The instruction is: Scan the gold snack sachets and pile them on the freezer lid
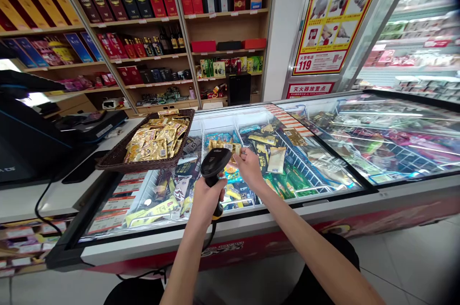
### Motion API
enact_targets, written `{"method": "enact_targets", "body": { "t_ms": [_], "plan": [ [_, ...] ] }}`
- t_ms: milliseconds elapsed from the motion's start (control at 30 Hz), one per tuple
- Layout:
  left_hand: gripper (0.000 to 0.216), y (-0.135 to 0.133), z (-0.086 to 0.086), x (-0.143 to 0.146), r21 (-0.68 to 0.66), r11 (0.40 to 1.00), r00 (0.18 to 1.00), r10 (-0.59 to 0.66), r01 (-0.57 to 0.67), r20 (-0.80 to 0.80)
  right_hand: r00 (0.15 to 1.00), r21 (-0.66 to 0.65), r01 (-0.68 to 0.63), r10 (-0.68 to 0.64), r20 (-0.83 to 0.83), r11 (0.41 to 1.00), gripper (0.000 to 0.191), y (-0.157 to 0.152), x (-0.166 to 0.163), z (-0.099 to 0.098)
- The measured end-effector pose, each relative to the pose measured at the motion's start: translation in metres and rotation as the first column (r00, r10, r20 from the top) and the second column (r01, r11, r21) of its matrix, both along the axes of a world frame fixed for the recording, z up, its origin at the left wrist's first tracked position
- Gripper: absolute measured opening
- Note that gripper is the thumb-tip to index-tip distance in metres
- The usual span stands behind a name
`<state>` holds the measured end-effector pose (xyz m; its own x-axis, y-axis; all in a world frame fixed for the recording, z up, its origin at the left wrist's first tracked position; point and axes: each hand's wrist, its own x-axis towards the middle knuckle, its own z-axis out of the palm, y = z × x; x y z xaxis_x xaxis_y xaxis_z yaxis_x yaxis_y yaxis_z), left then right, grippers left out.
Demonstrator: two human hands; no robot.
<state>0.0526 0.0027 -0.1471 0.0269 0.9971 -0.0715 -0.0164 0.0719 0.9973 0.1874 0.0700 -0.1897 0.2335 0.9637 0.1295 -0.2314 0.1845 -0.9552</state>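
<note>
1. Clamping the left grip (206, 197) shut around the handle of a black scanner (215, 160), with its cable hanging below.
2. Pinching a gold packet (225, 146) at its right end in the right grip (248, 167), closed on it between thumb and fingertips.
3. Holding that packet in the air just beyond the scanner's head, above the glass lid of the freezer (251, 221), with its white barcode label turned up toward the scanner.
4. Working near a woven basket (118, 160) of similar gold packets, sitting on the freezer's left end beside the till bench (46, 199).
5. Judging from scanner and label set so close: reading the packet's barcode, midway through the scan.
6. Calling next for squaring the label flat to the scanner's window, near but apart, and squeezing the trigger; not telling from here whether it is pressed.
</note>
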Motion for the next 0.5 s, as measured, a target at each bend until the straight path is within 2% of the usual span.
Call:
{"method": "enact_targets", "body": {
  "t_ms": [100, 200, 333, 500],
  "plan": [
    [0.025, -0.004, 0.004, -0.005, 0.009, 1.000, 1.000, 0.014, -0.014, 0.011, 0.997, 0.019, 0.044, -0.042, -0.069, 0.999, 0.026, 0.004, 0.008, 0.004],
    [0.028, -0.010, 0.006, -0.016, 0.037, 0.999, 0.999, 0.025, -0.024, -0.032, 0.951, 0.039, 0.220, -0.205, -0.232, 0.975, 0.025, 0.016, 0.031, 0.010],
    [0.032, -0.019, 0.008, -0.036, 0.058, 0.998, 0.998, 0.023, -0.019, -0.058, 0.825, 0.003, 0.463, -0.429, -0.368, 0.886, 0.021, 0.040, 0.084, 0.016],
    [0.031, -0.035, 0.014, -0.045, 0.082, 0.993, 0.996, 0.085, -0.086, 0.010, 0.692, -0.087, 0.654, -0.641, -0.333, 0.751, 0.013, 0.067, 0.153, 0.013]
  ]
}}
